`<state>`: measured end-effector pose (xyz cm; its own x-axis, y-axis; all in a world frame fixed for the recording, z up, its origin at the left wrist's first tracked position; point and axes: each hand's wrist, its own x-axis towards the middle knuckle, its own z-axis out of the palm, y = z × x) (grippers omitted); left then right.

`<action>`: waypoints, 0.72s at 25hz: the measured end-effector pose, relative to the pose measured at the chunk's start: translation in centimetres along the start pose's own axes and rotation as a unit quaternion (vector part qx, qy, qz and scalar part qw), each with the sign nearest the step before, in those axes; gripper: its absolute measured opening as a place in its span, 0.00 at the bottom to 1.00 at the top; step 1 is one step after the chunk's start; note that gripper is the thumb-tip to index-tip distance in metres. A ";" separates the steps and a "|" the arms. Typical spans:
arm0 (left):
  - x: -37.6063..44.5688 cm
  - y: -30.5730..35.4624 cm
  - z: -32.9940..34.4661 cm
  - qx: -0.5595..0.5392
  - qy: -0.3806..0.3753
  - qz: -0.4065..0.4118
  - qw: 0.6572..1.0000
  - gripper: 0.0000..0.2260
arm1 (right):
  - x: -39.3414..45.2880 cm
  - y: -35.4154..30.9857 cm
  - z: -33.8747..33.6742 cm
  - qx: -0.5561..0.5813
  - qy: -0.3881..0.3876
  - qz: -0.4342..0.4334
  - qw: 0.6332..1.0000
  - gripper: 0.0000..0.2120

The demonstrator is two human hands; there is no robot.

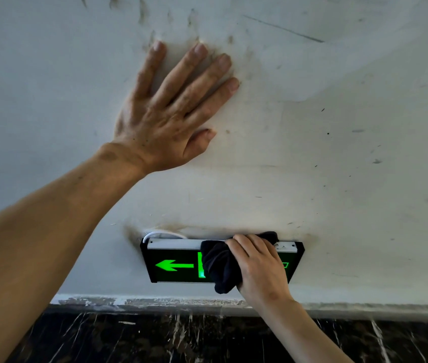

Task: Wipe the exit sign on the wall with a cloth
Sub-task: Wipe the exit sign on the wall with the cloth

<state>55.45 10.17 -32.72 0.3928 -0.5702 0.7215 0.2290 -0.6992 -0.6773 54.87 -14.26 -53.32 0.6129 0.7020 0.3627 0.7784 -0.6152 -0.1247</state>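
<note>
— Where's the exit sign (173, 265)?

— Low on the wall (338, 153), just above the dark skirting. The right hand (260, 268) grips a black cloth (218, 268), pressed on its face.

— The left hand (165, 111)?

— Flat and empty, fingers spread on the wall above.

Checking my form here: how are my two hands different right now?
The left hand lies flat and spread on the bare wall, holding nothing; the right hand curls around a black cloth. The left is high above the exit sign; the right presses on it. Both are bare.
</note>
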 end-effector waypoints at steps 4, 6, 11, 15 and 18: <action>-0.1 0.0 0.1 0.005 0.005 0.000 1.000 0.30 | -0.5 1.2 -0.1 -0.009 0.009 0.002 1.000 0.32; -0.1 0.0 0.2 0.004 0.009 0.000 1.000 0.30 | -0.7 1.6 -0.2 -0.014 0.010 0.006 1.000 0.32; -0.1 -0.2 0.1 0.004 0.009 0.003 1.000 0.30 | -1.2 2.5 -0.7 -0.011 0.012 0.045 0.999 0.31; 0.0 -0.2 0.1 0.004 0.008 0.006 1.000 0.31 | -0.9 2.2 -0.9 0.004 0.018 0.088 0.996 0.27; -0.1 -0.2 0.1 0.006 0.005 0.006 1.000 0.31 | -0.7 1.6 -1.1 0.010 0.020 0.123 0.992 0.26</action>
<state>55.42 10.38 -32.64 0.3864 -0.5828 0.7149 0.2343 -0.6877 -0.6872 55.56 -16.17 -52.73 0.7786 0.5169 0.3559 0.6093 -0.7583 -0.2317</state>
